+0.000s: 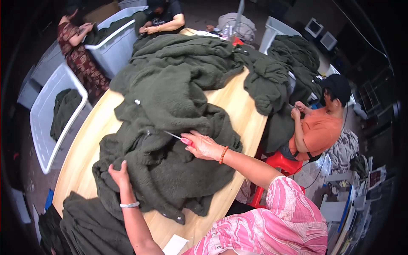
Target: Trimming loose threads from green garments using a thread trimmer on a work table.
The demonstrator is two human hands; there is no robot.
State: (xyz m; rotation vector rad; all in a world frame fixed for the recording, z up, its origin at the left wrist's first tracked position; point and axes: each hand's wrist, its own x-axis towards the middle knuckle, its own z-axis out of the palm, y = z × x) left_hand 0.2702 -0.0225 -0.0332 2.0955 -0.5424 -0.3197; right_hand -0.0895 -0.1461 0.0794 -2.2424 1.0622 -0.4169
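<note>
A dark green fleece garment (170, 165) lies bunched on the table in front of me, with small pale snap buttons along its edges. My right hand (205, 145) is closed round the red handle of a screwdriver-like tool (187, 141). Its thin metal shaft points left, over the cloth, toward a pale button (148, 133); I cannot tell whether the tip touches. On the garment's left part rests my left hand (120, 175), thumb and forefinger apart; its other fingers are hard to see.
More green fleece covers the far part of the wooden table (85, 157). White bins (59, 123) stand at the left. A person in orange (316, 131) sits at the right on a red stool (284, 163); two other people work at the far left. White paper (175, 245) lies near me.
</note>
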